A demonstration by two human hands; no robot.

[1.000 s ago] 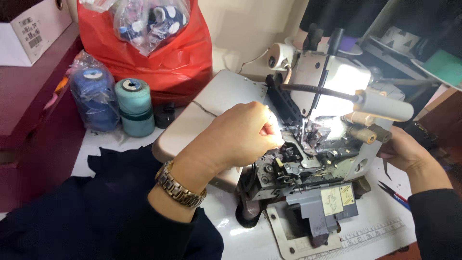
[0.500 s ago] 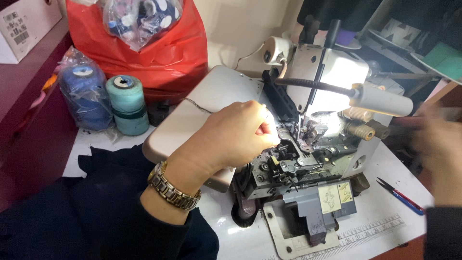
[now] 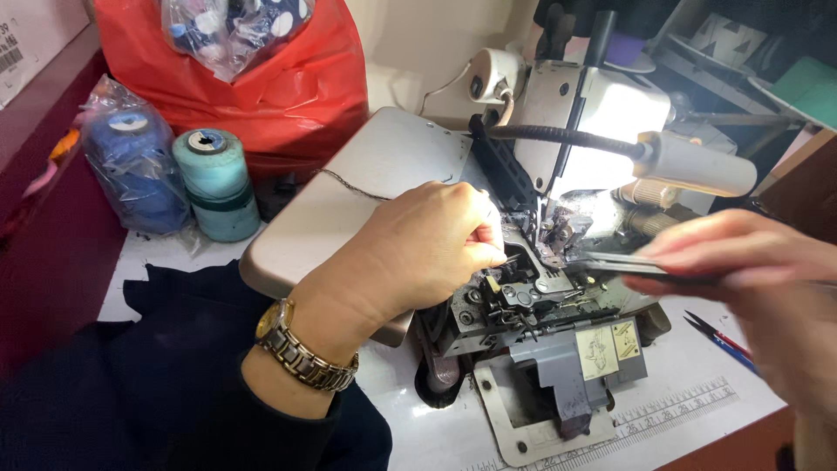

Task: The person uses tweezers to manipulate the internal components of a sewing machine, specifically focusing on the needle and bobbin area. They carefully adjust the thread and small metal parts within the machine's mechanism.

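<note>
**Ana:** Two hands at the machine (image 3: 602, 113), both busy at its lit middle. The left hand (image 3: 418, 253) lies over the bed (image 3: 366, 174), thumb and forefinger pinched tight just beside the needle area. Whatever is between them is too fine to make out.

**Ben:** And the right hand (image 3: 750, 262)?

**Ana:** Closed around dark tweezers (image 3: 628, 264), held level. Their tips reach in from the right, to the metal parts under the lamp (image 3: 697, 164). The hand is blurred, so I can't say whether the tips grip anything.

**Ben:** Where's the thread (image 3: 349, 185)?

**Ana:** One dark strand lies across the bed and runs toward the left hand's knuckles. I can't follow it past there.

**Ben:** How far along would you say?

**Ana:** Midway, at a guess. The front cover (image 3: 567, 366) hangs open and the works behind it are bare, so the opening up is done. The fine work at the needles looks in hand, not finished. The cover isn't shut, and no cloth lies under the foot.

**Ben:** Anything else nearby?

**Ana:** A teal cone (image 3: 214, 183) and a bagged blue cone (image 3: 135, 170) stand well to the left, before a red bag (image 3: 261, 78). Dark cloth (image 3: 174, 331) lies under the left wrist, which wears a watch (image 3: 301, 349).
</note>
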